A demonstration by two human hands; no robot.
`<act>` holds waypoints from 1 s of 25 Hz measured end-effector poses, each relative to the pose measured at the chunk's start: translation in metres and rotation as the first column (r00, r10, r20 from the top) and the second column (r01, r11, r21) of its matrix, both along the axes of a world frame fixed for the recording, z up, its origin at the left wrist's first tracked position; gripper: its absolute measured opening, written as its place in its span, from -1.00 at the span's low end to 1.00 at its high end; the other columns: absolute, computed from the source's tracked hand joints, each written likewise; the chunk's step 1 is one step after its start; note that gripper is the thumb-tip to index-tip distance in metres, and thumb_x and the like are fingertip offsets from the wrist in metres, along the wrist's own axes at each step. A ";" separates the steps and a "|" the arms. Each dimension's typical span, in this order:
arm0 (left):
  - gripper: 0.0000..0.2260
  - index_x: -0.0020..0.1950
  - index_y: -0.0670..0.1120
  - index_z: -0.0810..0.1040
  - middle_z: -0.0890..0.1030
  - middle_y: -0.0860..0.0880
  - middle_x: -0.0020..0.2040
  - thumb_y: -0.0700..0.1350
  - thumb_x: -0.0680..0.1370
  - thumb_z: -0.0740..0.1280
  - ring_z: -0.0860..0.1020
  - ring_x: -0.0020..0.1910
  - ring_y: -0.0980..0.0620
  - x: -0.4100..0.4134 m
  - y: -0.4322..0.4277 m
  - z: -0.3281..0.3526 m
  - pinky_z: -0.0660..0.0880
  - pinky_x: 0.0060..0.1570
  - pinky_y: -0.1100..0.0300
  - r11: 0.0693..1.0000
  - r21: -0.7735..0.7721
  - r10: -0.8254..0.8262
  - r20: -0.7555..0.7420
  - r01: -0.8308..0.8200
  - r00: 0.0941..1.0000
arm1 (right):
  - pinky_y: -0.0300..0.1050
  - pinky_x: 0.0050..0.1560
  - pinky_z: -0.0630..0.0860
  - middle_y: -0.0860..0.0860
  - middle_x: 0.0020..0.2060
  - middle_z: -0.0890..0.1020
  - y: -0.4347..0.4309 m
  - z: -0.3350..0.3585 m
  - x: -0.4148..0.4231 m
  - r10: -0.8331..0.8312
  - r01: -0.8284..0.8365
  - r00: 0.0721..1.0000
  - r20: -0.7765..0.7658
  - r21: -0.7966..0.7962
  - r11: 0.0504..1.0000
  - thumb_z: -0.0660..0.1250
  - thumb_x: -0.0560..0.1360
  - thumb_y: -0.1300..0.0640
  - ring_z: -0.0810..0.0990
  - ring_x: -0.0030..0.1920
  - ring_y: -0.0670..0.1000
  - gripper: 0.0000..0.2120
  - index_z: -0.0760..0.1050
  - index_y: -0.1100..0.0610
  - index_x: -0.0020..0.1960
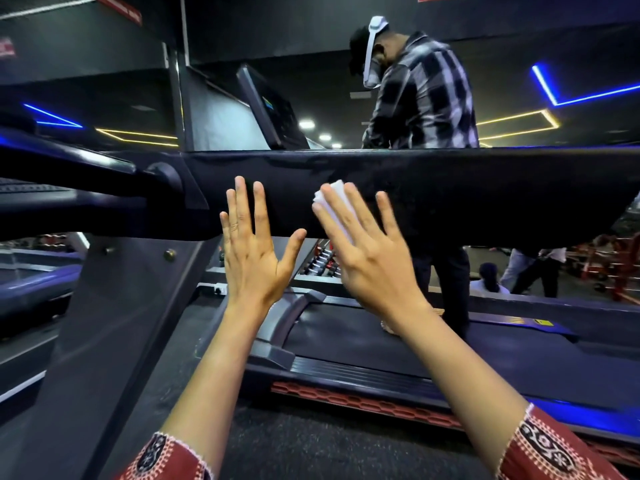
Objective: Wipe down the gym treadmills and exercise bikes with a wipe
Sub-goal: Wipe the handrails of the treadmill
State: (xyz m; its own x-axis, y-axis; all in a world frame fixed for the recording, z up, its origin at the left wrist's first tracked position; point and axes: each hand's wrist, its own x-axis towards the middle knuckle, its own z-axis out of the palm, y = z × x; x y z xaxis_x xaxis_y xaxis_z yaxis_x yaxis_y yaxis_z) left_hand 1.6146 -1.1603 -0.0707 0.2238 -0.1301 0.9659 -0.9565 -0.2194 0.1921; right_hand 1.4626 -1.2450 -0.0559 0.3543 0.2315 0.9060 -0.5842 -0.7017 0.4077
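I have my right hand (367,251) spread flat with straight fingers, pressing a white folded wipe (334,199) against the side of the black rail (450,195). The wipe is a small, thick pad, mostly hidden under my fingers, with its upper corner showing past the index finger. My left hand (251,251) lies flat on the same rail just beside it, fingers straight and apart, holding nothing, and beyond the rail a person in a checked shirt (426,98) stands on a treadmill belt (346,337).
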 end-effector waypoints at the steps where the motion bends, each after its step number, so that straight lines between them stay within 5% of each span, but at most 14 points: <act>1: -0.27 0.55 -0.20 -0.03 -0.06 -0.20 0.55 0.24 0.57 0.09 -0.11 0.53 -0.11 0.001 0.001 0.000 -0.23 0.47 0.12 1.000 -0.011 -0.003 -0.019 0.003 1.000 | 0.18 0.49 -0.02 0.15 0.47 0.29 0.001 -0.001 0.000 -0.003 0.000 0.999 0.051 0.040 0.999 0.28 0.44 0.33 0.20 0.49 0.19 -0.40 0.29 0.22 0.47; 17: -0.28 0.54 -0.22 0.07 0.04 -0.22 0.54 0.24 0.55 0.07 -0.01 0.53 -0.11 0.049 0.038 0.015 -0.23 0.47 0.10 0.988 0.072 0.135 0.045 -0.138 0.990 | 0.21 0.46 -0.02 0.18 0.47 0.29 0.033 0.034 0.081 0.064 -0.069 0.992 -0.113 -0.036 0.997 0.06 0.51 0.18 0.22 0.48 0.22 -0.47 0.28 0.24 0.47; 21: -0.29 0.54 -0.22 0.08 0.06 -0.20 0.54 0.21 0.56 0.11 0.02 0.53 -0.10 0.060 0.045 0.008 -0.22 0.47 0.11 0.984 0.091 0.150 0.060 -0.156 0.987 | 0.20 0.48 -0.06 0.20 0.49 0.23 0.036 0.018 0.082 0.075 -0.074 0.997 -0.007 0.046 0.996 0.02 0.51 0.25 0.16 0.50 0.23 -0.46 0.24 0.27 0.49; 25: -0.33 0.53 -0.22 0.10 0.08 -0.18 0.54 0.15 0.56 0.13 0.02 0.53 -0.07 0.070 0.049 0.002 -0.21 0.47 0.12 0.984 0.089 0.150 0.063 -0.155 0.987 | 0.19 0.48 -0.04 0.17 0.48 0.26 0.040 0.005 0.094 0.075 -0.086 0.981 -0.179 -0.055 0.995 0.02 0.49 0.24 0.19 0.49 0.20 -0.46 0.29 0.25 0.47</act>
State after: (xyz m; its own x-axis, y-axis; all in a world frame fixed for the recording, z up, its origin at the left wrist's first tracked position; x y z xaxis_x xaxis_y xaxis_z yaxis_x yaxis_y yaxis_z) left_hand 1.6846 -1.1113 -0.0688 0.1941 -0.1886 0.9627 -0.9192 -0.3777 0.1114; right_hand 1.5569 -1.2047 -0.0505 0.4857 0.3194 0.8137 -0.4417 -0.7136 0.5438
